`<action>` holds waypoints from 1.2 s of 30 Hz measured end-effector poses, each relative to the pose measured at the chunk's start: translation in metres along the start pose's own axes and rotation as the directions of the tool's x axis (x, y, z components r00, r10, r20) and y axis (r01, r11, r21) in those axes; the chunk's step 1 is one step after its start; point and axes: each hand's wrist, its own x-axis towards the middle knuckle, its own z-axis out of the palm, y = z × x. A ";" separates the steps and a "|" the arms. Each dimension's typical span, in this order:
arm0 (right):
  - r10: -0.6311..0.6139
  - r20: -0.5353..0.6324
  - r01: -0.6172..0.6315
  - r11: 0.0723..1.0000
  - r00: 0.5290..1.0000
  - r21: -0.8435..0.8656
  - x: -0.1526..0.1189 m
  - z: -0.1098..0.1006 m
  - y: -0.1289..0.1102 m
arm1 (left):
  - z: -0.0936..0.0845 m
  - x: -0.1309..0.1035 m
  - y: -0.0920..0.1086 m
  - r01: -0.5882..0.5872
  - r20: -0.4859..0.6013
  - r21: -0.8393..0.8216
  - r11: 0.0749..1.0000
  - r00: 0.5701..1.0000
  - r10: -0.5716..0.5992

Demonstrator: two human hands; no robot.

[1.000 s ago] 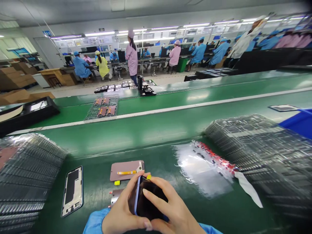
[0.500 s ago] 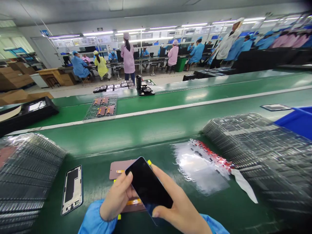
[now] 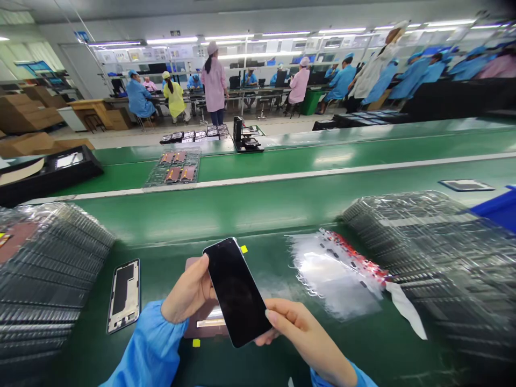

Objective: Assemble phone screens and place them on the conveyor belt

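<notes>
Between both hands I hold a phone screen assembly point(image 3: 237, 295), its glossy black face up and its long side tilted. My left hand point(image 3: 190, 290) grips its upper left edge, the thumb resting on the corner. My right hand point(image 3: 292, 325) pinches the lower right edge between thumb and fingers. Beneath, partly hidden by the screen and my left hand, brownish flat panels point(image 3: 205, 314) with yellow tabs lie on the green mat. Left of them lies a phone frame point(image 3: 124, 295) with its pale inner side showing.
Stacked clear plastic trays stand at left point(image 3: 64, 269) and right point(image 3: 435, 247). A fan of clear films point(image 3: 334, 279) with red tabs lies right of my hands. Beyond runs a green conveyor point(image 3: 282, 196) with a tray of brown panels point(image 3: 175, 166). Several people sit or stand behind.
My right hand has shifted from wrapping the phone screen assembly's right side to pinching its lower right edge. The assembly has turned more upright and its whole face shows.
</notes>
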 end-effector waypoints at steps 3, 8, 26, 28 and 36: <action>-0.052 -0.111 0.050 0.999 0.993 -0.020 0.000 -0.001 0.001 | 0.010 -0.004 -0.005 -0.001 0.106 0.088 0.996 0.994 -0.008; -0.109 -0.261 0.114 0.994 0.959 0.002 0.003 -0.007 0.004 | 0.019 -0.016 -0.028 0.071 0.046 0.313 0.947 0.995 -0.090; -0.082 -0.341 0.135 0.981 0.936 0.136 0.010 0.004 0.005 | 0.033 -0.019 -0.037 -0.017 -0.148 0.500 0.866 0.983 0.105; -0.077 -0.314 0.126 0.982 0.946 0.139 0.011 0.004 0.002 | 0.032 -0.018 -0.036 -0.011 -0.156 0.483 0.876 0.983 0.098; -0.098 -0.309 0.124 0.990 0.946 0.065 0.028 0.002 0.006 | 0.016 -0.007 -0.052 -0.043 -0.168 0.432 0.901 0.978 0.127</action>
